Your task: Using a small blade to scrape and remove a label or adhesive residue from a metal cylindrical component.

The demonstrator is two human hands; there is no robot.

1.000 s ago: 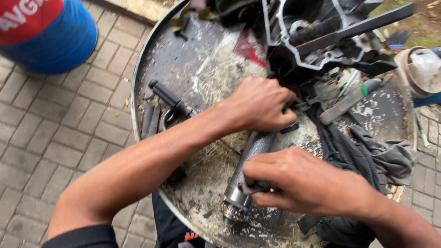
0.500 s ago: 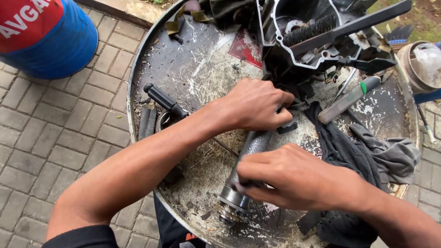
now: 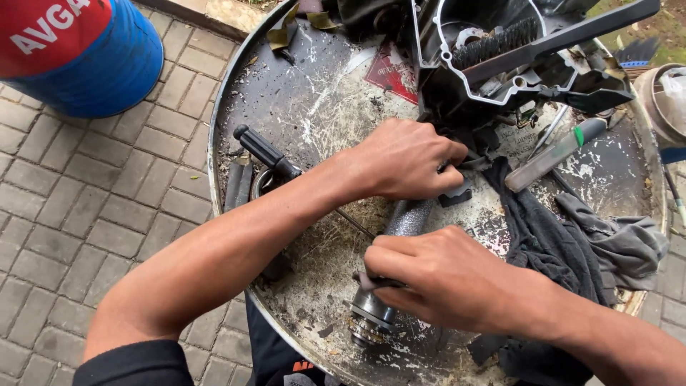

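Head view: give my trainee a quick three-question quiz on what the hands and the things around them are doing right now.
1. True or false: both hands grip the grey metal shaft.
2. The dark rag lies where? A) on the brick paving B) on the round metal tabletop, on the right-hand side C) inside the blue drum
3. Which hand is closer to the black engine casing?

Key
1. True: the left hand holds the far end, the right hand the near end.
2. B
3. The left hand.
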